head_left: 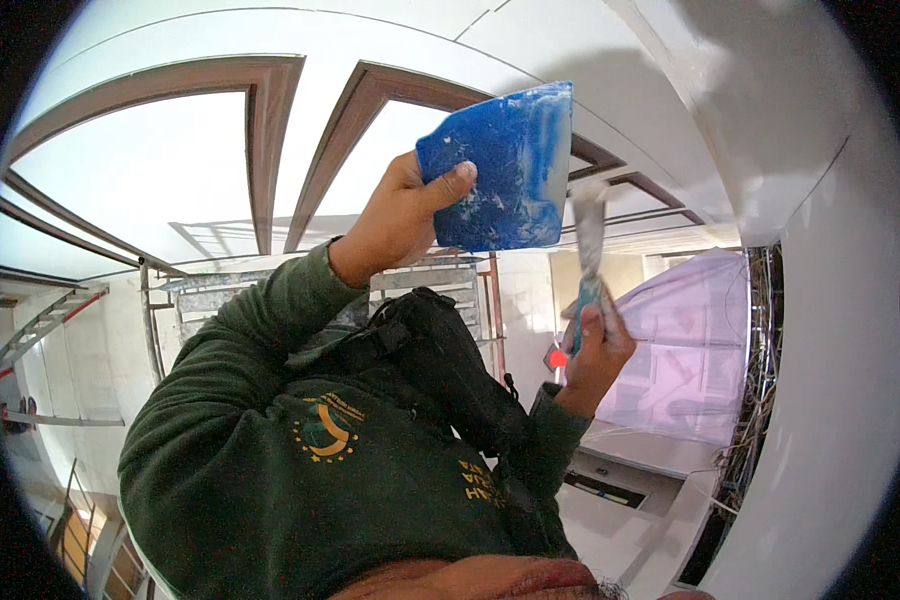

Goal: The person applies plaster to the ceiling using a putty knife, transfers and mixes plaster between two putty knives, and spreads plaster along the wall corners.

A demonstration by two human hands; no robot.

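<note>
My left hand [398,222] is raised and grips a wide blue plastic spreader [502,165] smeared with white filler, thumb pressed on its face. My right hand [597,350], lower and to the right, is closed on the teal handle of a narrow putty knife [589,235]. The knife's grey blade points up and meets the spreader's right edge. Both arms wear dark green sleeves, and a black bag [440,365] hangs on my chest between them.
Above are white ceiling panels framed in brown wood [270,130]. A metal scaffold [195,295] stands at the left, a sheet-covered opening [695,340] at the right. Loose wires [755,400] hang beside a white wall [830,300].
</note>
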